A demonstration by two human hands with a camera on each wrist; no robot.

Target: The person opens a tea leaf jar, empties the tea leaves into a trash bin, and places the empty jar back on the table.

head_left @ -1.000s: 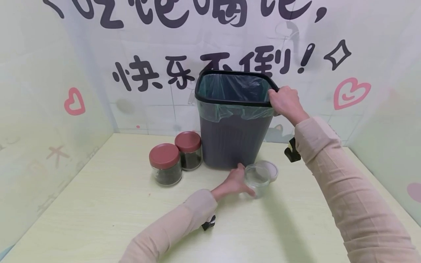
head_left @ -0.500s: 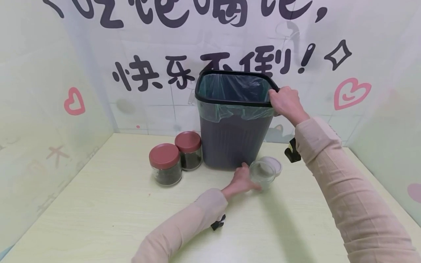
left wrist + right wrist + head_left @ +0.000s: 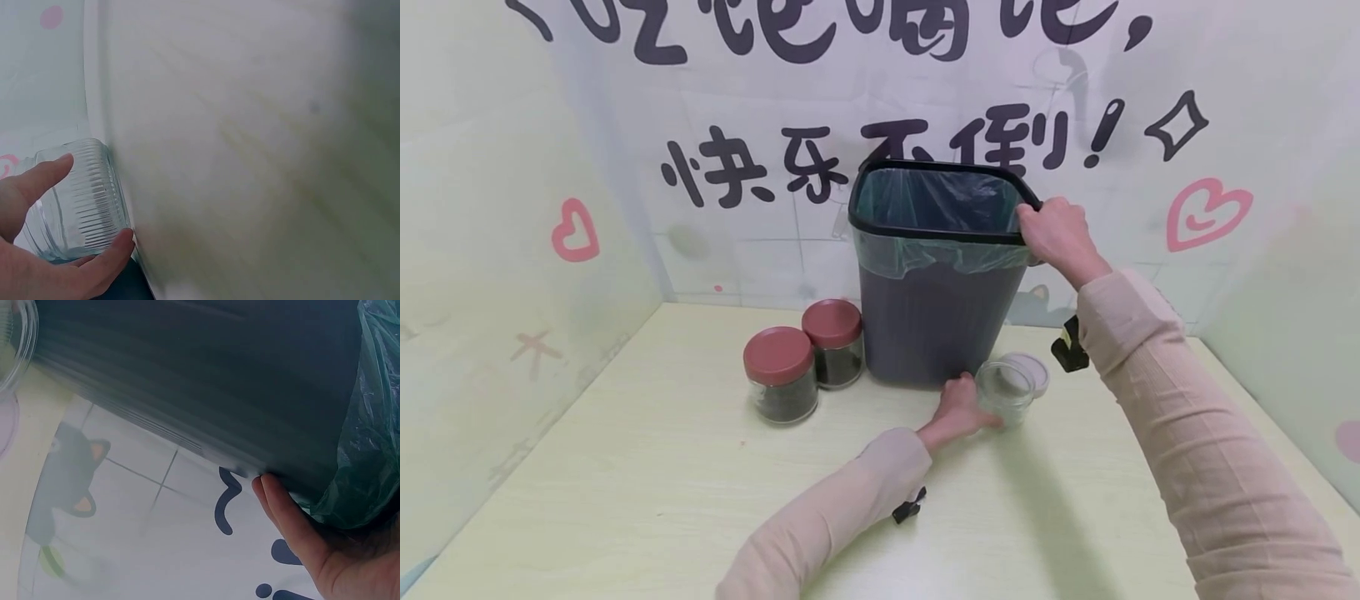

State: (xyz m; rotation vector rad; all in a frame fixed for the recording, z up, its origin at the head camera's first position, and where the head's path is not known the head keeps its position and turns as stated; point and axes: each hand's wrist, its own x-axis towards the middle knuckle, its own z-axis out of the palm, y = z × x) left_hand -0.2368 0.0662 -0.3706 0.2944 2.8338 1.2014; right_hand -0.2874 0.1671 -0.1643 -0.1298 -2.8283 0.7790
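Observation:
Near the bin's foot, my left hand (image 3: 961, 408) holds an open clear glass jar (image 3: 1006, 390), thumb on one side and fingers on the other. Ribbed glass (image 3: 94, 203) shows between them in the left wrist view. My right hand (image 3: 1060, 237) grips the black rim of a dark grey trash can (image 3: 932, 317) at its right corner. A green-tinted plastic bag (image 3: 895, 254) lines the can and folds over its rim. In the right wrist view, the fingers (image 3: 290, 515) lie along the can's outside, below the bag's edge. A pale round lid (image 3: 1036, 372) sits just behind the jar.
Two glass jars with red lids and dark contents, one in front (image 3: 780, 375) and one behind (image 3: 832, 342), stand left of the can. The pale wooden table (image 3: 625, 492) meets a printed back wall (image 3: 737, 258) and side walls.
My left hand and the glass jar have moved right and a little back across the table. The pale lid has shifted the same way. My right hand stays on the can's rim.

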